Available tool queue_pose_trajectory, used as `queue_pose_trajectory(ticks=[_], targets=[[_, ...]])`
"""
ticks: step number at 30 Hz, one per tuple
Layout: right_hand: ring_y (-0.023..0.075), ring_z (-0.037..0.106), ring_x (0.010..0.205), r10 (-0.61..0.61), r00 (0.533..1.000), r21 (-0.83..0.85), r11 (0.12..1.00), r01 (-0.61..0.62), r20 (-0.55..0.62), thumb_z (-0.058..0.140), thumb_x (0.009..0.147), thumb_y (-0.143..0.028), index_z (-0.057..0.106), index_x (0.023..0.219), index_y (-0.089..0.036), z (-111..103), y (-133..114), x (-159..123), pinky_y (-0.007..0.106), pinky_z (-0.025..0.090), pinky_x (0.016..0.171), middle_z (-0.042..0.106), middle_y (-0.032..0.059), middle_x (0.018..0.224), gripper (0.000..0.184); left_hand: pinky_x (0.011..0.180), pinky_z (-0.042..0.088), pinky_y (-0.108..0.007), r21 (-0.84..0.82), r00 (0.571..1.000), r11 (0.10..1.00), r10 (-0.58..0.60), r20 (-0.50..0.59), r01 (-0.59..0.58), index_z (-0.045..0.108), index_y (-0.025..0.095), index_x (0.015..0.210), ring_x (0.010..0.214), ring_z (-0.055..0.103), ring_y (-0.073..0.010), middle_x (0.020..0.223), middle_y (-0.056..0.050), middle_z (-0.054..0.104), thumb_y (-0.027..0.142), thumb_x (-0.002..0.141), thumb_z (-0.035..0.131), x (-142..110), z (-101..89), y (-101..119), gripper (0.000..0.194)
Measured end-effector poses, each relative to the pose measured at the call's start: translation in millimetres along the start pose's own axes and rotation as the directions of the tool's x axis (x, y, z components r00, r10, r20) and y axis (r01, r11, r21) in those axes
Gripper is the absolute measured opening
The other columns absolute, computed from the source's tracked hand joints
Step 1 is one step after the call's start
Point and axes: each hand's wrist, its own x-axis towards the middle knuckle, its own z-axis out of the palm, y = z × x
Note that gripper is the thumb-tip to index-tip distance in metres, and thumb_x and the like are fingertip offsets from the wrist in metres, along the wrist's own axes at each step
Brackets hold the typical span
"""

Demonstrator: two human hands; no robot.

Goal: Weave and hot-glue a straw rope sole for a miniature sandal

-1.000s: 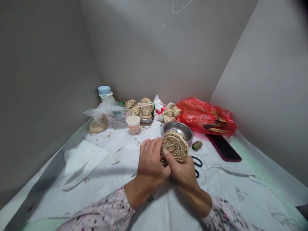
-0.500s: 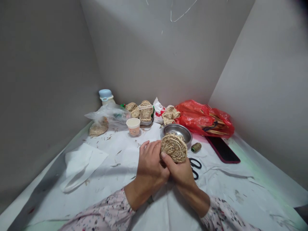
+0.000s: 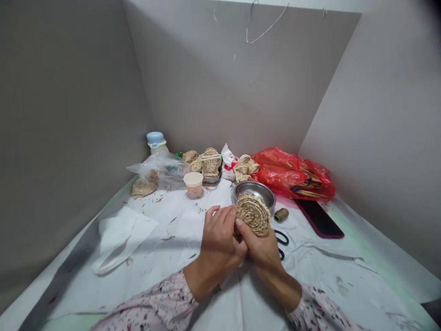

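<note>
A round coil of woven straw braid (image 3: 254,215) is held up between my hands, its spiral face turned toward me. My right hand (image 3: 262,250) grips it from below, thumb pressed on the lower left of the face. On its left edge, my left hand (image 3: 222,236) is closed with curled fingers; the fingertips are partly hidden behind the coil. Just behind the coil stands a steel bowl (image 3: 245,187). Black scissor handles (image 3: 283,237) show beside my right hand, the blades hidden. A spool of olive thread (image 3: 281,214) lies to the right of the bowl.
Along the back are a blue-lidded bottle (image 3: 155,139), a clear plastic bag (image 3: 168,168), a paper cup (image 3: 193,185), woven straw pieces (image 3: 211,163) in a tray and a red bag (image 3: 279,170). A phone (image 3: 320,219) lies right, folded white paper (image 3: 126,234) left.
The view has tilted up slightly, showing more of the wall's top edge. Both hands keep hold of the straw coil, with barely any shift in grip.
</note>
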Motion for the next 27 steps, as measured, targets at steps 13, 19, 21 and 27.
queue_pose_trajectory(ticks=[13,19,21,27], targets=[[0.0249,0.073,0.074,-0.009,0.999,0.028,1.000,0.010,-0.043,0.070,0.075,-0.038,0.077,0.084,-0.012,1.6,8.1,4.9,0.032,0.058,0.066,0.078,0.0108,0.081,0.028,0.095,0.042,-0.048,0.002,1.000,1.000,0.012,0.002,-0.012,0.058,0.015,0.099,0.091,0.067,-0.0257,0.099,-0.013,0.071,0.012,0.072,0.053,1.9,0.8,1.6,0.028],[0.0257,0.074,0.074,-0.005,0.999,0.014,1.000,0.006,-0.051,0.071,0.074,-0.037,0.077,0.083,-0.013,1.5,4.9,2.3,0.033,0.059,0.066,0.079,0.0103,0.080,0.026,0.093,0.043,-0.048,-0.009,1.000,1.000,0.001,0.005,-0.001,0.058,0.018,0.096,0.088,0.067,-0.0248,0.095,-0.011,0.071,0.013,0.075,0.051,3.0,0.5,1.7,0.023],[0.0260,0.074,0.075,0.000,0.999,0.019,1.000,0.001,-0.052,0.071,0.074,-0.036,0.077,0.082,-0.013,1.4,3.2,1.6,0.033,0.059,0.067,0.079,0.0106,0.080,0.025,0.094,0.043,-0.047,-0.003,1.000,1.000,0.005,0.006,-0.005,0.058,0.018,0.096,0.087,0.066,-0.0246,0.094,-0.011,0.071,0.013,0.075,0.051,2.7,0.4,1.6,0.023],[0.0260,0.074,0.072,0.004,0.999,0.021,1.000,-0.003,-0.047,0.071,0.075,-0.036,0.077,0.078,-0.013,1.7,3.2,1.5,0.033,0.059,0.063,0.079,0.0108,0.078,0.024,0.094,0.042,-0.047,0.003,1.000,1.000,0.016,0.014,-0.017,0.057,0.018,0.098,0.088,0.066,-0.0247,0.095,-0.011,0.071,0.013,0.074,0.052,0.4,0.2,0.9,0.025]])
